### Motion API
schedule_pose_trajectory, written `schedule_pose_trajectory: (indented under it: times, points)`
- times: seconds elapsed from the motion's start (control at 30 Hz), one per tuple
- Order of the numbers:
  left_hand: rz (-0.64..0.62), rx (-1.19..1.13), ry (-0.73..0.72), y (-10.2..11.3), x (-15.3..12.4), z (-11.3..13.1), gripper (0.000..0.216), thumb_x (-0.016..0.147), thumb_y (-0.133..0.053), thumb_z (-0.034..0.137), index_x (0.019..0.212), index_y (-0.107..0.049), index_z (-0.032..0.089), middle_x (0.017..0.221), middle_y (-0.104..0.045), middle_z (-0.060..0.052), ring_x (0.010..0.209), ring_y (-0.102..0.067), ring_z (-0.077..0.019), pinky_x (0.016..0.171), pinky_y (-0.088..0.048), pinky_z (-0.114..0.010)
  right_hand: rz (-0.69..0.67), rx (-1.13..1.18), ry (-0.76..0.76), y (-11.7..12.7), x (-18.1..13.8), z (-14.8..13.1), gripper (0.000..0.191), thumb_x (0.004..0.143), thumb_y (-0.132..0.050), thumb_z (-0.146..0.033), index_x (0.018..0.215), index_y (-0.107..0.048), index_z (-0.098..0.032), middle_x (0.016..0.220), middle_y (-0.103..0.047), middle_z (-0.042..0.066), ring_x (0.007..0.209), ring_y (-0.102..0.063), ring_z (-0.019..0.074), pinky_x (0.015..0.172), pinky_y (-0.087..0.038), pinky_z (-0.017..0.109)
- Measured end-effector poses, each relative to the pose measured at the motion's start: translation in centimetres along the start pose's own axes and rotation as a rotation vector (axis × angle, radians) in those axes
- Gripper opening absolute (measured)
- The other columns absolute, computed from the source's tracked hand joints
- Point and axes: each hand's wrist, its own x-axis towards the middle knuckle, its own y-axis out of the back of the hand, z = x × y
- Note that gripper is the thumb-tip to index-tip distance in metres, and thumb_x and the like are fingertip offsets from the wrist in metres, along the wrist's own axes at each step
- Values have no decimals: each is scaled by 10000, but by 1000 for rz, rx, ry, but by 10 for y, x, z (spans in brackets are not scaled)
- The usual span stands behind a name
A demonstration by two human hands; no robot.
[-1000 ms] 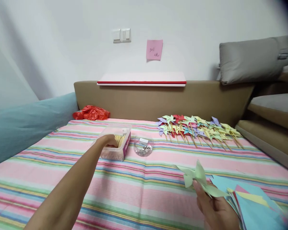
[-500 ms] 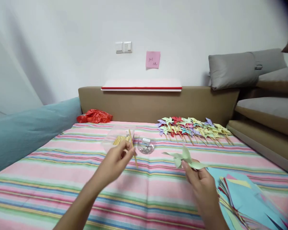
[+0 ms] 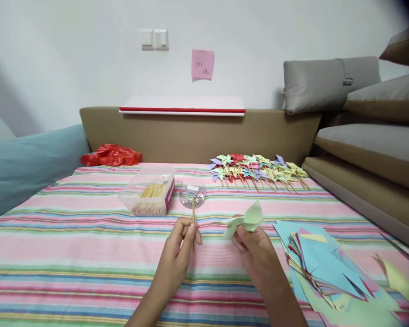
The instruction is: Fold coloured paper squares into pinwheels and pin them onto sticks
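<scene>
Light-green paper pinwheel [image 3: 252,217] pinched in the fingers of the right hand [image 3: 257,247], above the striped cloth [image 3: 88,245]; left-hand [image 3: 177,243] fingers grip a near-upright stick [image 3: 193,210], apart from it. Step, judged: pairing the two; next move likely calls for aligning stick with pinwheel centre. Centre indistinct; dark tool [image 3: 400,249] cut off at right edge.

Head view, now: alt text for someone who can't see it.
A left hand holds a thin stick and a right hand pinches a pale green paper pinwheel above a striped cloth. Beyond: a clear tub of sticks, a round clear container, many finished pinwheels; coloured paper at right.
</scene>
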Motion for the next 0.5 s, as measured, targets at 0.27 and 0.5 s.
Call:
schedule_pose_trajectory:
  times: [0.27,0.5]
  points:
    - [-62,57,-121,-15,3,-28,146,981,-491,209,984,-636,230,836,-669,6,711,-623,-144,676,-481,-244,-239,-407,129,-15,-4,-20,44,892,-708,-302,882,-714,-260,1369,-616,58,1273,-576,253,1047,-457,414]
    - [78,133,-193,3,-9,-36,185,902,-552,184,960,-723,222,967,-751,-57,784,-707,-208,661,-554,-288,-270,-582,415,-44,-11,-20,161,934,-599,-142,983,-688,-267,1103,-740,27,1138,-657,193,951,-523,329]
